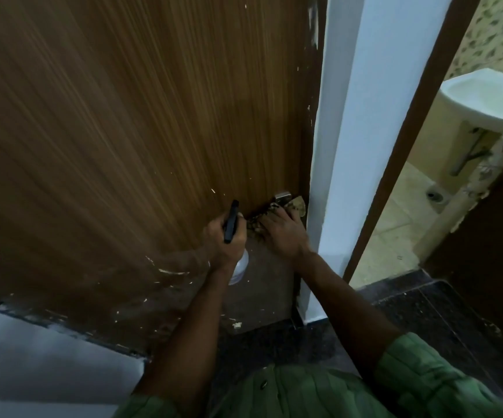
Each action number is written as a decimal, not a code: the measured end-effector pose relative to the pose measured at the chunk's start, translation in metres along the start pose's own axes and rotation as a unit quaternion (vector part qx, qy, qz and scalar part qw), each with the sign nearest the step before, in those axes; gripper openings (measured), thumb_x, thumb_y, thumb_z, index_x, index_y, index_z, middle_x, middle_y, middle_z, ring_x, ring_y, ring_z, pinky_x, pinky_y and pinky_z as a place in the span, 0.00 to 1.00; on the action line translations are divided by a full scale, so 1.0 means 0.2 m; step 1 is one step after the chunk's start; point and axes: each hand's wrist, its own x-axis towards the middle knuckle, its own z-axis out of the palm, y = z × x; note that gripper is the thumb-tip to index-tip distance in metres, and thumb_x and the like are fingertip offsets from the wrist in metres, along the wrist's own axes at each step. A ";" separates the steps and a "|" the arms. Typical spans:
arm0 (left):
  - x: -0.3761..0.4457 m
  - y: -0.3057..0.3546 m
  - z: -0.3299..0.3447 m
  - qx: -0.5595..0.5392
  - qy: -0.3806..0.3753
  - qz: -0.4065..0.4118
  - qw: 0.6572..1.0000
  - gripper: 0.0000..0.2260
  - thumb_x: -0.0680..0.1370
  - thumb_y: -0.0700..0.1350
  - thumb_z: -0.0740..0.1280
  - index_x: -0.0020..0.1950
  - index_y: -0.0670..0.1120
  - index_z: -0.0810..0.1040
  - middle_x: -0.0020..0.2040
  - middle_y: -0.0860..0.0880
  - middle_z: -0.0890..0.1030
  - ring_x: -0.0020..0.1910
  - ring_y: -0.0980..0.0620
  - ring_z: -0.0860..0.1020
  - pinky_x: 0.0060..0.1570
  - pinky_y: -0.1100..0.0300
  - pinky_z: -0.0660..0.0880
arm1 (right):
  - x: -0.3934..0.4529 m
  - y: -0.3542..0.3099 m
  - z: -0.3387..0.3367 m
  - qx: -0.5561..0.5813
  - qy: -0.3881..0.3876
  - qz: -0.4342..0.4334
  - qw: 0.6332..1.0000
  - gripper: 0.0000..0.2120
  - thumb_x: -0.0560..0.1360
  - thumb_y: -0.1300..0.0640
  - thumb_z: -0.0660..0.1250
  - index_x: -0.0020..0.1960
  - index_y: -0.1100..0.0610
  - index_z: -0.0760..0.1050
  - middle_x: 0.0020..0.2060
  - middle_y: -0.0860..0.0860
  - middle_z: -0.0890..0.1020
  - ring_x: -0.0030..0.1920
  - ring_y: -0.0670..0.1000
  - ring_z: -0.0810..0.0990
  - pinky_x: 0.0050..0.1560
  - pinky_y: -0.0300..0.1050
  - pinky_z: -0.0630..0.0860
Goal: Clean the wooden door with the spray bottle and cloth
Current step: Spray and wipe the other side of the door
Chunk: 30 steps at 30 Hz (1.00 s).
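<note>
Door (129, 122) fills most of the view here, brown wood grain with pale scratches and chipped spots low down. Left hand (223, 240) is wrapped around the neck of the spray bottle (235, 236), fingers curled tight on it, black trigger head sticking up above the knuckles and pointing at the wood, and the whitish bottle body hanging out below the wrist. Right hand (283, 233) sits just beside it to the right, fingers spread fairly flat and pressing the cloth (294, 206) against the door, so it's more pushing than pinching. The cloth is a mottled, patterned rag that peeks out past the fingertips and a bit to their left, close to the door's edge. Just above those fingertips there's a small metal fitting (283, 197) on the door, touching or nearly touching the cloth, can't tell which. Right of that hand runs a white door frame (343, 146), and further right an open doorway with a white sink (482, 98). Green sleeves (419, 375) show below both forearms.
</note>
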 end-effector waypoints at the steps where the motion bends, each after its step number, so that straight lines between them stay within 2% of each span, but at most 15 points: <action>1: 0.00 0.00 -0.01 0.001 0.001 0.005 1.000 0.14 0.79 0.42 0.71 0.34 0.40 0.77 0.26 0.48 0.75 0.28 0.48 0.76 0.27 0.67 0.64 | 0.00 -0.02 0.01 0.006 -0.003 0.019 1.000 0.19 0.78 0.46 0.58 0.55 0.55 0.83 0.52 0.55 0.86 0.59 0.60 0.81 0.63 0.62 0.74; 4: 0.00 -0.01 -0.05 0.028 0.007 0.012 1.000 0.14 0.79 0.42 0.71 0.33 0.43 0.76 0.27 0.51 0.74 0.27 0.52 0.75 0.28 0.69 0.64 | 0.03 -0.15 0.03 0.049 -0.041 0.075 0.995 0.13 0.77 0.49 0.65 0.55 0.55 0.83 0.52 0.55 0.86 0.59 0.60 0.80 0.63 0.62 0.70; 7: -0.02 -0.03 -0.06 0.039 0.009 0.008 0.999 0.14 0.79 0.45 0.71 0.35 0.42 0.78 0.28 0.51 0.76 0.28 0.59 0.76 0.30 0.71 0.65 | 0.03 -0.22 0.07 0.082 -0.043 0.018 0.996 0.11 0.73 0.52 0.76 0.52 0.55 0.83 0.50 0.53 0.86 0.55 0.59 0.81 0.63 0.62 0.70; 8: -0.03 -0.03 -0.06 0.036 0.011 0.003 0.999 0.13 0.79 0.45 0.71 0.35 0.42 0.79 0.28 0.50 0.76 0.28 0.58 0.76 0.29 0.70 0.65 | 0.01 -0.21 0.06 0.081 -0.039 -0.003 0.996 0.10 0.73 0.51 0.75 0.53 0.54 0.82 0.50 0.52 0.86 0.54 0.58 0.80 0.63 0.61 0.69; 11: -0.04 -0.02 -0.07 0.030 0.017 0.002 0.999 0.15 0.79 0.44 0.71 0.34 0.41 0.77 0.27 0.49 0.76 0.28 0.53 0.75 0.28 0.65 0.66 | -0.04 -0.15 0.04 0.050 -0.017 -0.023 0.998 0.12 0.78 0.45 0.65 0.56 0.49 0.81 0.52 0.48 0.85 0.56 0.54 0.77 0.66 0.58 0.67; 13: -0.05 -0.03 -0.08 0.039 0.013 0.007 0.999 0.15 0.79 0.45 0.71 0.35 0.41 0.77 0.27 0.49 0.76 0.27 0.55 0.74 0.29 0.66 0.66 | -0.04 -0.17 0.06 0.031 -0.020 -0.019 0.999 0.12 0.77 0.46 0.67 0.56 0.50 0.81 0.51 0.49 0.85 0.55 0.55 0.79 0.66 0.59 0.68; 15: -0.05 -0.03 -0.08 0.039 0.010 0.003 0.999 0.15 0.79 0.45 0.71 0.35 0.41 0.78 0.28 0.49 0.77 0.28 0.52 0.75 0.29 0.67 0.66 | -0.01 -0.23 0.09 0.022 -0.026 -0.036 0.999 0.12 0.75 0.49 0.73 0.55 0.53 0.82 0.49 0.52 0.85 0.54 0.57 0.81 0.66 0.60 0.69; 17: -0.06 -0.04 -0.10 0.040 0.010 0.005 0.999 0.14 0.80 0.45 0.71 0.36 0.41 0.78 0.28 0.49 0.77 0.28 0.51 0.75 0.29 0.68 0.66 | 0.00 -0.32 0.11 0.033 -0.023 -0.073 0.996 0.13 0.76 0.50 0.69 0.56 0.56 0.83 0.49 0.54 0.86 0.54 0.57 0.82 0.68 0.58 0.68; 20: -0.06 -0.08 -0.13 0.038 -0.003 -0.003 0.999 0.13 0.81 0.40 0.72 0.36 0.42 0.78 0.27 0.52 0.74 0.28 0.55 0.76 0.29 0.71 0.65 | -0.09 -0.39 0.13 0.083 0.004 -0.088 0.993 0.18 0.77 0.51 0.61 0.59 0.59 0.82 0.54 0.57 0.84 0.57 0.57 0.81 0.71 0.54 0.65; 23: -0.06 -0.10 -0.14 0.043 -0.025 -0.012 0.999 0.13 0.81 0.40 0.72 0.36 0.43 0.78 0.28 0.53 0.74 0.29 0.57 0.76 0.29 0.72 0.66 | -0.23 -0.39 0.12 0.109 0.062 -0.085 0.988 0.14 0.78 0.56 0.64 0.61 0.58 0.80 0.59 0.57 0.83 0.63 0.56 0.78 0.75 0.53 0.65; 25: -0.08 -0.10 -0.14 0.052 -0.042 -0.009 0.998 0.14 0.81 0.41 0.72 0.36 0.44 0.77 0.27 0.54 0.73 0.28 0.57 0.76 0.28 0.71 0.65 | -0.34 -0.36 0.12 0.108 0.090 -0.090 0.986 0.14 0.78 0.57 0.67 0.62 0.58 0.80 0.62 0.57 0.82 0.64 0.56 0.78 0.71 0.53 0.72; 27: -0.09 -0.10 -0.12 0.042 -0.052 -0.012 0.998 0.16 0.81 0.40 0.73 0.34 0.47 0.74 0.26 0.56 0.71 0.27 0.56 0.74 0.27 0.71 0.63 | -0.45 -0.34 0.13 0.118 0.063 -0.025 0.991 0.15 0.78 0.53 0.65 0.62 0.56 0.81 0.60 0.55 0.82 0.57 0.55 0.80 0.59 0.50 0.79; 28: -0.09 -0.10 -0.11 0.038 -0.053 -0.016 0.998 0.17 0.81 0.41 0.73 0.34 0.48 0.73 0.25 0.55 0.71 0.26 0.55 0.74 0.27 0.70 0.63 | -0.49 -0.34 0.12 0.181 0.042 0.068 0.980 0.15 0.79 0.53 0.63 0.61 0.56 0.81 0.57 0.54 0.82 0.55 0.55 0.81 0.54 0.51 0.81; 29: -0.09 -0.10 -0.11 0.035 -0.057 -0.021 0.998 0.17 0.81 0.41 0.72 0.34 0.48 0.73 0.25 0.55 0.71 0.26 0.54 0.74 0.27 0.70 0.63 | -0.51 -0.35 0.09 0.288 0.030 0.202 0.936 0.13 0.80 0.54 0.62 0.59 0.56 0.81 0.54 0.53 0.83 0.54 0.55 0.82 0.54 0.54 0.82; 30: -0.08 -0.10 -0.10 0.033 -0.061 -0.026 0.997 0.16 0.81 0.42 0.72 0.34 0.47 0.74 0.25 0.54 0.72 0.26 0.53 0.74 0.27 0.70 0.63 | -0.51 -0.35 0.07 0.399 0.026 0.337 0.852 0.10 0.82 0.56 0.62 0.57 0.55 0.81 0.51 0.53 0.84 0.53 0.56 0.83 0.56 0.57 0.81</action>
